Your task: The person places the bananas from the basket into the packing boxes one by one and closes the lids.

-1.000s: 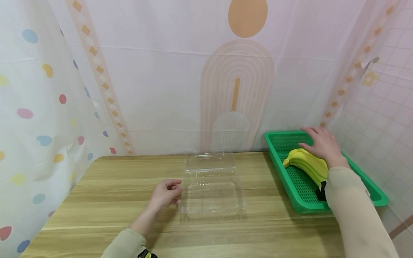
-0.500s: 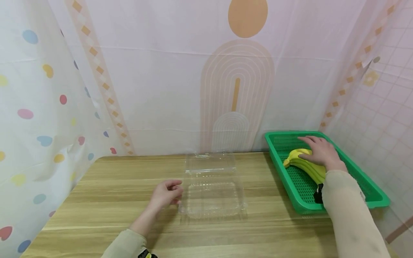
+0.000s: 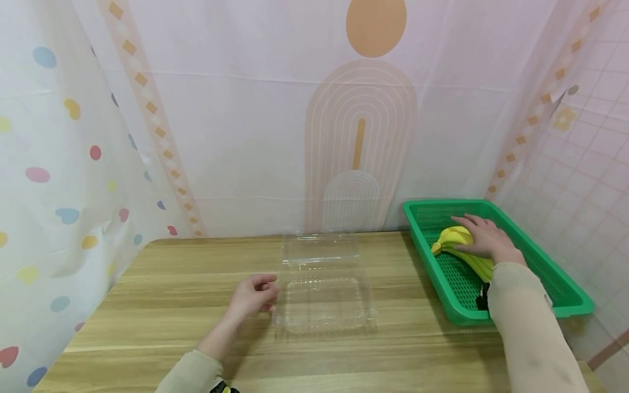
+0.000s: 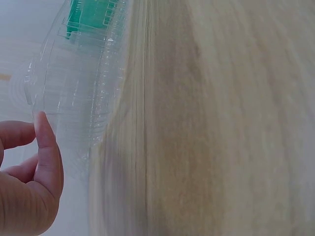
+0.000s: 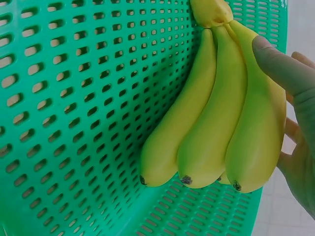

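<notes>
A clear plastic clamshell container (image 3: 324,300) lies with its lid folded back on the table. My left hand (image 3: 253,295) is at its left edge; in the left wrist view the thumb and a finger of the left hand (image 4: 29,182) meet at the rim in a pinch. A bunch of yellow-green bananas (image 5: 211,113) lies in a green plastic basket (image 3: 442,284) at the right. My right hand (image 3: 488,240) arches over the bunch. In the right wrist view its thumb overlaps the nearest banana, and the other fingers are mostly hidden behind it.
The basket has raised, slotted walls (image 5: 74,88). Beneath everything is a wood-grain table (image 3: 196,305), its back edge against a patterned curtain (image 3: 255,136). Another curtain (image 3: 580,180) hangs close to the basket's right side.
My right hand has moved down and slightly left onto the bananas, its fingers lower over the bunch. The left hand, container and basket have kept their places.
</notes>
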`<state>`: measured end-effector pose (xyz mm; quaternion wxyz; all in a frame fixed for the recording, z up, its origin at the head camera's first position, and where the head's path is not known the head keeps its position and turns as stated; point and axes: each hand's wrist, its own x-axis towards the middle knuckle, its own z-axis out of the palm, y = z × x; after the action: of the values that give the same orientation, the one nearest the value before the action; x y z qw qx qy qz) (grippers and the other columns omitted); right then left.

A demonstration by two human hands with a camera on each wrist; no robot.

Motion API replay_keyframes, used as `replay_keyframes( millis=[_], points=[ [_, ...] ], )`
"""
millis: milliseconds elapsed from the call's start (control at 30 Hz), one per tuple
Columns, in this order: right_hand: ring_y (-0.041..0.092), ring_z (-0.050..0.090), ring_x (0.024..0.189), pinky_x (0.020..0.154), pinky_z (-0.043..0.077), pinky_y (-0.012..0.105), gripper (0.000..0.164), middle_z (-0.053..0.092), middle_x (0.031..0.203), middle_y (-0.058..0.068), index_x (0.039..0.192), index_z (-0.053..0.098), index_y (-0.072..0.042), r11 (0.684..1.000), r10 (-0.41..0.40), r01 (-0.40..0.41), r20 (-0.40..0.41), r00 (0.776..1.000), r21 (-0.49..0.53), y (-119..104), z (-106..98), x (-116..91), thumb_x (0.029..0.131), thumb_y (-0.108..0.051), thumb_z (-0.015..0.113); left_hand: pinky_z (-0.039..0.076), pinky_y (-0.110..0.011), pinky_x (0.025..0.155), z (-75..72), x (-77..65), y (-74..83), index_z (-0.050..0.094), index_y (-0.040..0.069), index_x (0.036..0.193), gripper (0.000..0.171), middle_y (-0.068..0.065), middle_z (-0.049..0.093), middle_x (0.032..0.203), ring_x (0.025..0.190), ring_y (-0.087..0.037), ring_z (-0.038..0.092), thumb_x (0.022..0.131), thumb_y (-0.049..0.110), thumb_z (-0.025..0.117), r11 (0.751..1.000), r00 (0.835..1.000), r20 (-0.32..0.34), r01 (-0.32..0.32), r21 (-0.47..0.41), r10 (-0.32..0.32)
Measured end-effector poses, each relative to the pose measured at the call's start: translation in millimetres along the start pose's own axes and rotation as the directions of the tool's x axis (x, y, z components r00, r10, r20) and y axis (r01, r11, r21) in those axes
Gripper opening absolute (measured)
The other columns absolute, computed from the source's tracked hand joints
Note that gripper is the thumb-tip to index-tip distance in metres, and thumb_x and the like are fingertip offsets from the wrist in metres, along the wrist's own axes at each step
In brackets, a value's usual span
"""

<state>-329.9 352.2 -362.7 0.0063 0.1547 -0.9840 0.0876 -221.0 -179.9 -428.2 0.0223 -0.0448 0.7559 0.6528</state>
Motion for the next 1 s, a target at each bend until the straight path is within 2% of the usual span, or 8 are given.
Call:
replay_keyframes(
  millis=[300, 633, 1000],
  points=[
    [0.065, 0.019, 0.129, 0.094, 0.029, 0.081, 0.073, 0.021, 0.15, 0.037, 0.151, 0.034, -0.004, 0.997, 0.033, -0.038, 0.061, 0.998, 0.073, 1.6, 1.5, -2.7, 0.093, -0.03, 0.069, 0.058, -0.025, 0.058, 0.9, 0.1, 1.0, 0.052, -0.017, 0.128, 0.039, -0.011, 0.058, 0.09, 0.071, -0.017, 0.061, 0.092, -0.007, 0.062, 1.0, 1.0, 0.008, 0.009, -0.022, -0.009],
    [0.063, 0.033, 0.124, 0.09, 0.04, 0.074, 0.068, 0.028, 0.144, 0.038, 0.146, 0.039, -0.001, 0.995, 0.03, -0.038, 0.076, 0.997, 0.094, 2.6, 0.3, -6.6, 0.092, -0.026, 0.071, 0.058, -0.025, 0.058, 1.7, -0.6, 2.5, 0.052, -0.016, 0.129, 0.039, -0.011, 0.059, 0.09, 0.071, -0.018, 0.062, 0.092, -0.006, 0.062, 1.0, 1.0, 0.015, 0.011, -0.029, -0.011],
    [0.059, 0.042, 0.117, 0.081, 0.046, 0.063, 0.056, 0.037, 0.138, 0.037, 0.141, 0.048, 0.0, 0.996, 0.011, -0.015, 0.042, 0.999, 0.085, 0.9, 0.7, -6.5, 0.092, -0.017, 0.069, 0.057, -0.024, 0.057, 2.0, 1.7, 1.8, 0.052, -0.017, 0.129, 0.039, -0.01, 0.059, 0.089, 0.07, -0.018, 0.062, 0.092, -0.007, 0.062, 0.999, 1.0, 0.007, 0.016, -0.034, -0.015]
  ],
)
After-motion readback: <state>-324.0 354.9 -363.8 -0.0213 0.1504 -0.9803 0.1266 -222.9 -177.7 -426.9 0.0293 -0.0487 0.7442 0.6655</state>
